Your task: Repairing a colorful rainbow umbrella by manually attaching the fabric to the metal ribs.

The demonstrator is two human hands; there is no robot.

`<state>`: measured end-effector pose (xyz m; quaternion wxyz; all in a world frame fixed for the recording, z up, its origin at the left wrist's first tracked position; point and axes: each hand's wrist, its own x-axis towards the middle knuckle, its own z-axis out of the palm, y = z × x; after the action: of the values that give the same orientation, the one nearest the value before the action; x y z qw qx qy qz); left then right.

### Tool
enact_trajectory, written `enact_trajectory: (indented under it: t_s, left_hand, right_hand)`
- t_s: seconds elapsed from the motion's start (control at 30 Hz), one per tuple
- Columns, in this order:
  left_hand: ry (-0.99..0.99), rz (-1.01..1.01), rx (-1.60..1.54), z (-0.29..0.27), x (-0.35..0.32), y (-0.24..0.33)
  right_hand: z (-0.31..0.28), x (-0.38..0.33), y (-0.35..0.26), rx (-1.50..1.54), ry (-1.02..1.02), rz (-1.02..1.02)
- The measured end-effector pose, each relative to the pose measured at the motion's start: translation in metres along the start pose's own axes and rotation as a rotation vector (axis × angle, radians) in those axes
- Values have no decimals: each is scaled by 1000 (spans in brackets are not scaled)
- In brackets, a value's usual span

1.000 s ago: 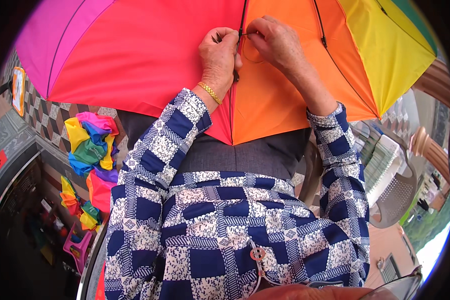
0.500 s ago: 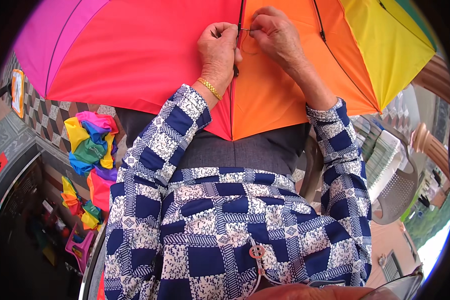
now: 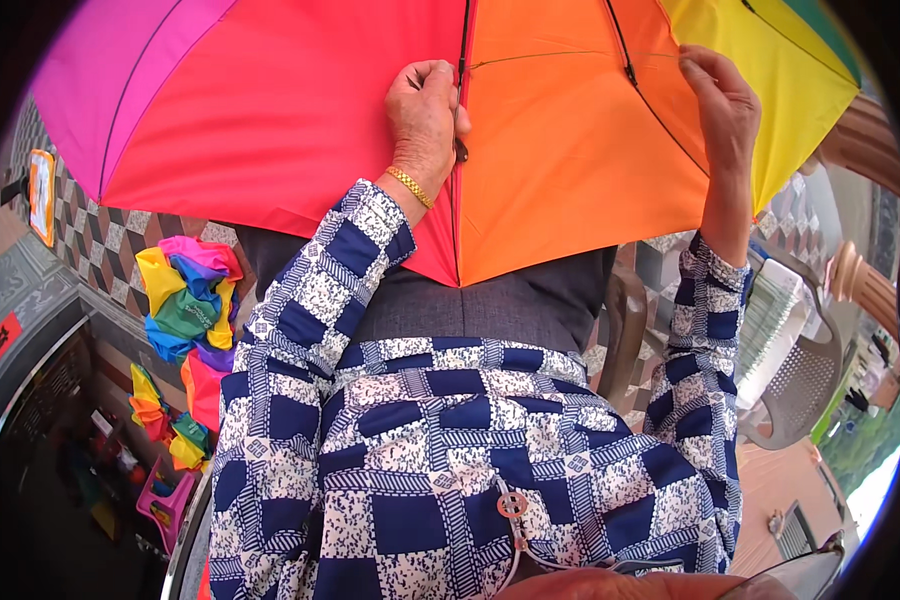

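Umbrella: We see a big open rainbow umbrella made of cloth [image 3: 300, 110] spread out in front of us, across the top of the view. Its panels go pink, red, orange and yellow, with a bit of green at the far right.
Rib: A thin dark metal rib [image 3: 462, 60] runs down the seam between the red and orange panels.
Left hand: Our left hand [image 3: 425, 110] is closed in a fist on the umbrella right at that rib. It wears a thin gold bracelet [image 3: 410, 187] on the wrist.
Thread: A fine dark thread [image 3: 570, 57] stretches tight across the orange panel, from the rib over to our right hand.
Right hand: Our right hand [image 3: 720, 100] is up by the orange and yellow panels. Its fingertips pinch the end of the thread.
Hands apart: The two hands are well apart, with the orange panel between them.
Clothes: We wear a blue and white checked shirt [image 3: 450, 450] and grey cloth over our lap [image 3: 490, 305].
Left side: More folded rainbow umbrellas [image 3: 185, 300] lie low on the left.
Right side: A grey plastic chair [image 3: 800, 390] stands on the right.
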<state>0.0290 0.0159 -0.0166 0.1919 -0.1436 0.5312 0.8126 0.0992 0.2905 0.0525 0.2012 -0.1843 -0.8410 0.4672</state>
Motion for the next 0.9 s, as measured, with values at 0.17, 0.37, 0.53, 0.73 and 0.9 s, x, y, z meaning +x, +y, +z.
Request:
enact_trajectory:
  t_s: [0.17, 0.37, 0.53, 0.73, 0.9]
  left_hand:
    - [0, -4, 42, 1, 2, -2]
    - [-20, -10, 66, 7, -3, -1]
    - [-17, -29, 44, 4, -1, -3]
    - [10, -27, 42, 2, 0, -3]
    - [-46, -72, -33, -2, -5, -5]
  right_hand:
    - [-19, 1, -8, 1113, 76, 268]
    - [-50, 0, -4, 1448, -340, 189]
    - [-54, 9, -22, 1610, -234, 134]
    - [-40, 4, -10, 1309, -353, 192]
    - [-70, 12, 3, 973, -232, 136]
